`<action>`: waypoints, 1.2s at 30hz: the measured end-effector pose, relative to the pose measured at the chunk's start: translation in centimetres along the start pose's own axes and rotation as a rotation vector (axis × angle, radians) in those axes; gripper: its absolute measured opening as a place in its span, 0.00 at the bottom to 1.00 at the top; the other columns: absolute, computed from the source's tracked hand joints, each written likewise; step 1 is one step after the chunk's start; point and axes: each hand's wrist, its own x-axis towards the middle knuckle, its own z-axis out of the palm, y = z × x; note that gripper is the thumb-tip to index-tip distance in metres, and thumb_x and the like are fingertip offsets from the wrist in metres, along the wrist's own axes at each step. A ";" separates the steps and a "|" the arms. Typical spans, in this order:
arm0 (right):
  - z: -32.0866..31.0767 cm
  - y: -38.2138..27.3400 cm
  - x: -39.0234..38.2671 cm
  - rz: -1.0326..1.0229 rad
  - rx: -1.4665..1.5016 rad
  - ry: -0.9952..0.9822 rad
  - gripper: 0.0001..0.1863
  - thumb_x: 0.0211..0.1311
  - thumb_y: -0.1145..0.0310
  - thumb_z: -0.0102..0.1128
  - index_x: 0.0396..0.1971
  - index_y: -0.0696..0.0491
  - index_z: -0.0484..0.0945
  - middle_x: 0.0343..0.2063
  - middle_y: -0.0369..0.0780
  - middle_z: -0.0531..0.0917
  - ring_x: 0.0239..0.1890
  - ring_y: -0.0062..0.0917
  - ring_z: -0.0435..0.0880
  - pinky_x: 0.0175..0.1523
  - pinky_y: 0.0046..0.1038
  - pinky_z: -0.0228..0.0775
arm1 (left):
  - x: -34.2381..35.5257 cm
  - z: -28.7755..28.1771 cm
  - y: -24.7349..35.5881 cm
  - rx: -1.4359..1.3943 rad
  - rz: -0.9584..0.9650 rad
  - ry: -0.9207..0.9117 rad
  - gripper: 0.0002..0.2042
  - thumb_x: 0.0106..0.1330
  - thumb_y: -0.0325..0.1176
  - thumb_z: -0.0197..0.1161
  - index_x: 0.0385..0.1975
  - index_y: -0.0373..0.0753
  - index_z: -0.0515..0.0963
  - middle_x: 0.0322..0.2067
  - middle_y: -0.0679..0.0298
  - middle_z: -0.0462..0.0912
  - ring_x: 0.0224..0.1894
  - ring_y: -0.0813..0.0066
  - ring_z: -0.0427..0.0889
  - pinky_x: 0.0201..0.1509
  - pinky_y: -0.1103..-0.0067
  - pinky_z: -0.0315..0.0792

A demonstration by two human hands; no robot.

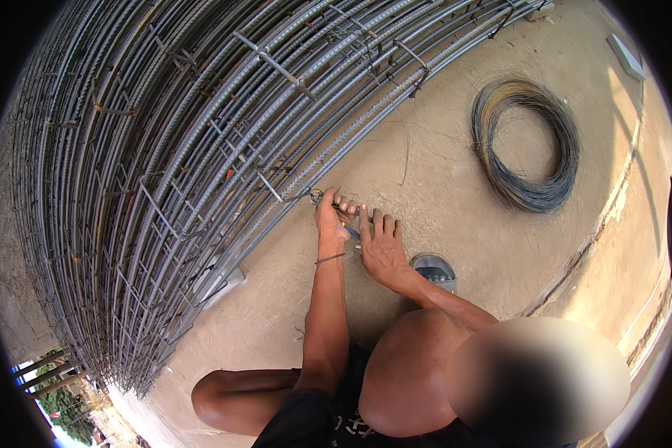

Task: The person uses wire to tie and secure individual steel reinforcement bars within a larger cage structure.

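Nearest the lens in the head view: a bare, bent knee (407, 373). Beyond, over the floor (425, 179), both hands close together, just beside the outer edge of the bars (224, 112). In the left hand (332, 213), a small tool (353, 233), blue with a touch of yellow; fingers curled narrow around the grip, hiding most of the rest. Just beside, the right hand (381, 246), back uppermost, fingers stretched forward and slightly apart; cannot tell whether pinching anything. Past the left hand, toward the bars, a thin dark loop of wire (316, 196); cannot tell whether joined to the tool.

Judging by looks, probably a light, rigid, sturdy tool, best held low on the coloured grip, clear of the working end. For the wire, expect thin, springy stuff, easily bent, perhaps sharp at the ends; better pinched a little back from the tip. Expect heavy, stiff bars, more rough than slippery thanks to the ribs; best gripped on plain lengths between cross-pieces (269, 187). Off to the right, flat on the floor, a coil (484, 142), likely springy; best lifted from opposite sides of the ring. Near the right hand, a dark sandal (431, 261).
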 end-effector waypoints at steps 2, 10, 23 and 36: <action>2.7 0.2 0.0 0.099 -0.218 -0.007 0.33 0.49 0.69 0.64 0.57 0.64 0.66 0.49 0.52 0.74 0.49 0.47 0.74 0.54 0.43 0.68 | 0.1 0.5 -0.2 -0.087 0.001 0.010 0.16 0.63 0.38 0.60 0.18 0.46 0.62 0.13 0.68 0.63 0.17 0.70 0.67 0.30 0.70 0.68; 2.8 3.5 3.1 0.152 0.321 -0.232 0.17 0.44 0.72 0.59 0.37 0.59 0.72 0.31 0.46 0.77 0.30 0.39 0.79 0.31 0.36 0.69 | -1.0 2.1 0.0 -0.001 0.103 0.140 0.13 0.64 0.39 0.61 0.21 0.44 0.66 0.15 0.66 0.68 0.20 0.68 0.71 0.31 0.71 0.71; 4.7 7.1 2.9 0.606 2.041 -1.266 0.13 0.45 0.76 0.62 0.32 0.58 0.70 0.22 0.38 0.72 0.19 0.23 0.74 0.24 0.25 0.66 | -2.1 0.6 0.4 0.052 -0.113 -0.044 0.16 0.61 0.38 0.63 0.17 0.47 0.62 0.13 0.69 0.64 0.19 0.70 0.68 0.33 0.71 0.68; -0.2 4.1 2.9 0.169 -0.208 -0.127 0.12 0.57 0.70 0.52 0.41 0.56 0.72 0.39 0.45 0.78 0.46 0.42 0.77 0.48 0.43 0.72 | -0.1 4.7 -0.6 -0.191 -0.003 0.252 0.13 0.61 0.34 0.58 0.16 0.46 0.62 0.14 0.67 0.66 0.20 0.68 0.70 0.35 0.68 0.74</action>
